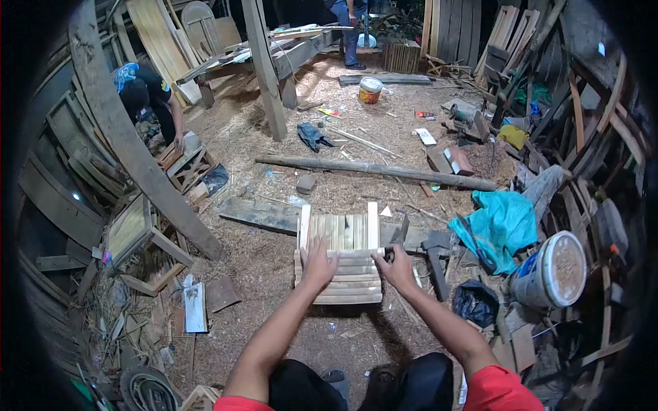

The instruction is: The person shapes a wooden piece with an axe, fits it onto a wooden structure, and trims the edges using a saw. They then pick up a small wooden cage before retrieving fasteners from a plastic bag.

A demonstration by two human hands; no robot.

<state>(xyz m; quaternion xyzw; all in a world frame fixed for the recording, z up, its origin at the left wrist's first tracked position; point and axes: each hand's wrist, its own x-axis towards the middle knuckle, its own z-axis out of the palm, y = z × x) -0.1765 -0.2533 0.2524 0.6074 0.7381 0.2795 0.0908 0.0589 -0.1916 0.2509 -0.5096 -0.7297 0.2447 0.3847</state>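
A small wooden chair-like piece of pale slats [339,279] stands in front of my knees, with two upright posts and more upright slats [339,231] behind. My left hand [317,266] lies flat on the left part of the front slats, fingers spread. At their right end, my right hand [397,267] has its fingers curled, with something small and dark between them that I cannot make out. Just right of it, a dark hatchet-like tool [436,259] rests across a plank [264,216] on the ground.
A long pole [377,171] lies across the sawdust floor ahead. Right are a teal sheet [504,229], a white bucket [565,268] and a black bag [476,305]. A slanting post [137,147] stands left. One person [147,96] crouches at left; another [349,34] stands far back.
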